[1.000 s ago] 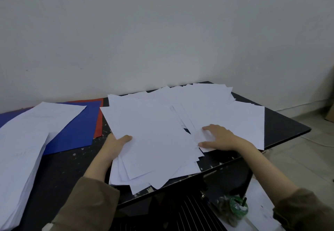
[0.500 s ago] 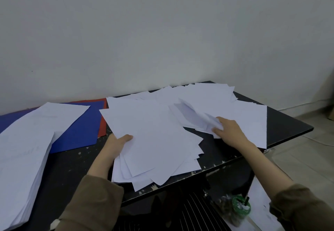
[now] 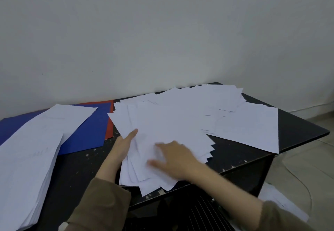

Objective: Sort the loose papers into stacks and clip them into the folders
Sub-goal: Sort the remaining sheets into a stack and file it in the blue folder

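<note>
A fanned bundle of white papers [image 3: 168,131] lies on the black table [image 3: 298,127] in front of me. My left hand [image 3: 124,144] grips the bundle's left edge, thumb on top. My right hand [image 3: 173,158] lies blurred on top of the bundle with its fingers spread flat. More loose white sheets [image 3: 245,124] spread across the table's right and back. A tall squared stack of papers [image 3: 27,158] sits at the left. A blue folder [image 3: 86,131] and a red folder [image 3: 109,125] lie partly under it.
The table's near edge and right corner drop to a tiled floor [image 3: 307,167]. Some white sheets [image 3: 278,201] lie on the floor at the right. A plain wall [image 3: 162,31] stands directly behind the table.
My right hand lifted a sheet from the right-hand spread and brought it left onto the bundle. My left hand kept its grip on the bundle's left edge.
</note>
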